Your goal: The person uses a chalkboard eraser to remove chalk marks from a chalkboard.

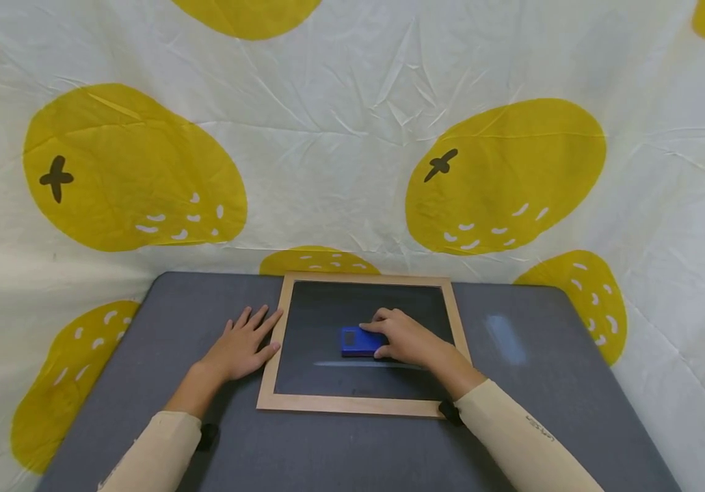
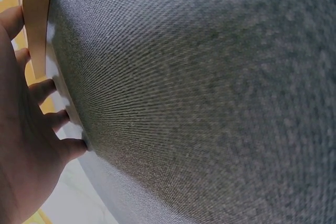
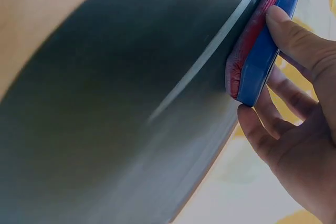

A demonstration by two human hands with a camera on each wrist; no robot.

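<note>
Tabletop lay beneath the framed blackboard, which was best kept from sliding: my left hand, fingers spread, touched its left edge. My right hand gripped the blue eraser mid-board, best pressed flat, just beyond the pale streak.

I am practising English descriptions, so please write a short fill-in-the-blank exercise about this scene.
The right hand holds an eraser with a ____ casing.
In the right wrist view, the eraser's pad is ____.
The left hand is at the ____ side of the framed board.

Missing words: blue; red; left.
</note>
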